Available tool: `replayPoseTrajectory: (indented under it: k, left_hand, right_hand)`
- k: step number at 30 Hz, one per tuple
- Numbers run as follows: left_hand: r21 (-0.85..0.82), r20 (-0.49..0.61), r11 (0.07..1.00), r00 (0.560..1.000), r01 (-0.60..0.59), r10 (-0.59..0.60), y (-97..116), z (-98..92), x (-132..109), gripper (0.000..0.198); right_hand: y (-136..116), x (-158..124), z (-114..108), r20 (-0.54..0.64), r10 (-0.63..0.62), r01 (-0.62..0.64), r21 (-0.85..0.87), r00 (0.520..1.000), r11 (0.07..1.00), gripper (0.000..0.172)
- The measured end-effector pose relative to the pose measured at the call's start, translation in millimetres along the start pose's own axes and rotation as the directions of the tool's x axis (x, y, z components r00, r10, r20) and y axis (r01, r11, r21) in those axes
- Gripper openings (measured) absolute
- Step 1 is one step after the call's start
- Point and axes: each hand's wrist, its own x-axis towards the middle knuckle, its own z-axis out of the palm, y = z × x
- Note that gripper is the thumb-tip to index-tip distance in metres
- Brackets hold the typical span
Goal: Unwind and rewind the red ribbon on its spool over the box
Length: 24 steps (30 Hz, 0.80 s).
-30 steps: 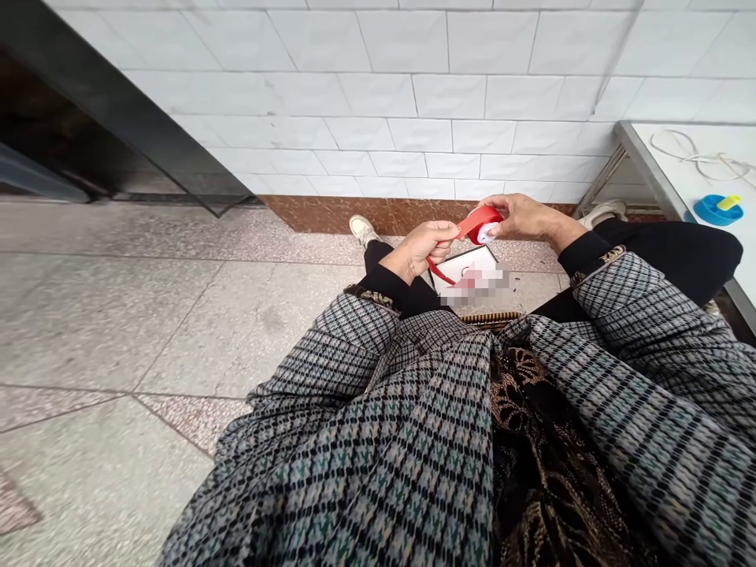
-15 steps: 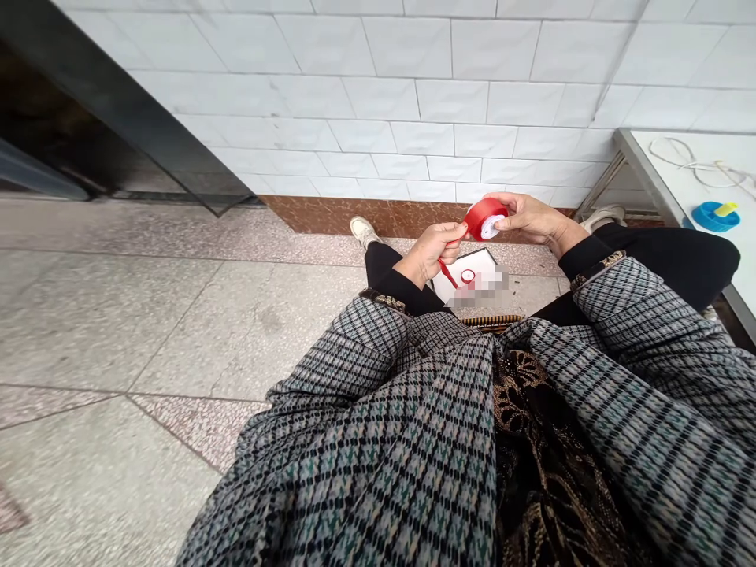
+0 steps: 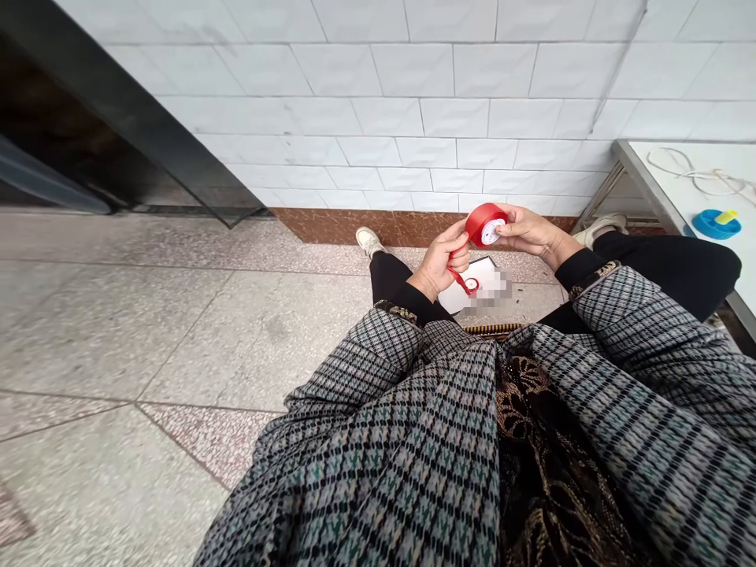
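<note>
Two hands work: fingers of your left hand [image 3: 442, 258] pinch the red ribbon [image 3: 458, 277]; fingers of your right hand [image 3: 528, 231] clutch its roll [image 3: 484, 224], just beside. Hold the ribbon snug and flat.

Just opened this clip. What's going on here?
A person's right hand holds a spool of red ribbon, while the left hand grips a red strip close beside it. The strip runs down from the left hand toward a smaller red roll over a white, dark-edged item below, partly blurred out. To the right, a blue dish with a yellow piece stands on a white table.
</note>
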Motion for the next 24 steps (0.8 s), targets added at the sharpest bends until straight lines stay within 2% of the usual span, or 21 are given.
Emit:
replayPoseTrajectory:
  k: [4, 8, 11, 13, 15, 17, 19, 21, 24]
  left_hand:
    - [0.02, 0.026, 1.0, 1.0, 0.012, -0.013, 2, -2.1, 1, 0.01]
    - [0.074, 0.048, 0.996, 0.997, 0.054, -0.058, 10, -6.4, 4, 0.011]
    - [0.12, 0.072, 0.984, 0.988, 0.13, -0.14, 20, -13.4, 5, 0.013]
    - [0.167, 0.074, 0.968, 0.976, 0.189, -0.204, 26, -19.1, 5, 0.014]
    - [0.231, 0.057, 0.94, 0.961, 0.25, -0.27, 31, -24.1, 4, 0.014]
    - [0.299, 0.036, 0.905, 0.944, 0.302, -0.327, 34, -26.4, 4, 0.016]
    - [0.348, 0.021, 0.877, 0.933, 0.33, -0.359, 35, -25.2, 3, 0.019]
    - [0.368, 0.016, 0.878, 0.942, 0.306, -0.335, 35, -21.0, 2, 0.019]
    - [0.362, -0.012, 0.914, 0.981, 0.186, -0.194, 32, -13.8, -2, 0.011]
  right_hand:
    - [8, 0, 5, -0.024, -0.01, 0.011, 0.031, 1.0, 0.999, 0.078]
    - [10, 0, 8, -0.015, 0.005, -0.004, 0.03, 1.0, 1.0, 0.077]
    - [1, -2, 8, 0.015, 0.049, -0.048, -0.066, 0.999, 0.997, 0.069]
    - [-7, -3, 9, 0.029, 0.061, -0.054, -0.213, 0.998, 0.976, 0.066]
    - [-14, -3, 10, 0.048, 0.055, -0.031, -0.415, 0.997, 0.909, 0.064]
    - [-17, 0, 11, 0.072, 0.059, -0.002, -0.618, 0.996, 0.786, 0.062]
    - [-17, 2, 12, 0.074, 0.069, 0.01, -0.753, 0.995, 0.658, 0.057]
    - [-16, 3, 12, 0.041, 0.062, -0.005, -0.797, 0.997, 0.604, 0.053]
    - [-17, 0, 9, -0.04, 0.05, -0.063, -0.737, 0.998, 0.673, 0.049]
